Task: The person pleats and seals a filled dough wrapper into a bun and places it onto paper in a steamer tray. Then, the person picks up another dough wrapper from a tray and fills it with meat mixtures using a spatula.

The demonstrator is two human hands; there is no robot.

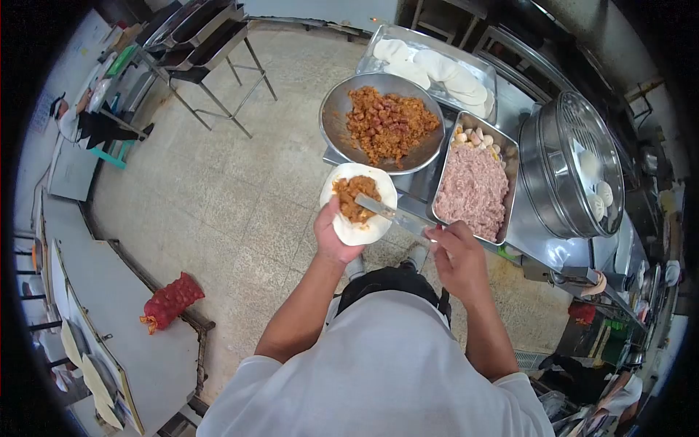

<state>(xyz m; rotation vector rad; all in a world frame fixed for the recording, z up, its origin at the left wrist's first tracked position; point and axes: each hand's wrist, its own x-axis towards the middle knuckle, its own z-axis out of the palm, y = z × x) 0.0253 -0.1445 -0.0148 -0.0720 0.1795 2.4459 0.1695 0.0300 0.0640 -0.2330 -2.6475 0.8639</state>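
My left hand (336, 234) holds a round white dough wrapper (375, 231) from below, its thumb over the near-left edge. Orange-brown meat filling (351, 195) lies heaped in the middle of the wrapper. In my right hand (459, 258), fingers closed round the handle end, is a flat metal spatula (389, 213) whose tip touches the filling. Just beyond the wrapper stands a large metal bowl (331, 124) with more of this filling and darker chunks on top. Beside it, a steel tray (438, 186) holds pink minced meat (472, 191) and pale round pieces at its far end.
Farther back, a shallow tray (489, 73) carries several flat dough wrappers (445, 71). On the right stands a round metal steamer (542, 167) with several white buns (598, 200) inside. A red mesh sack (173, 298) is at the left, and a metal stand (226, 47) is farther off.
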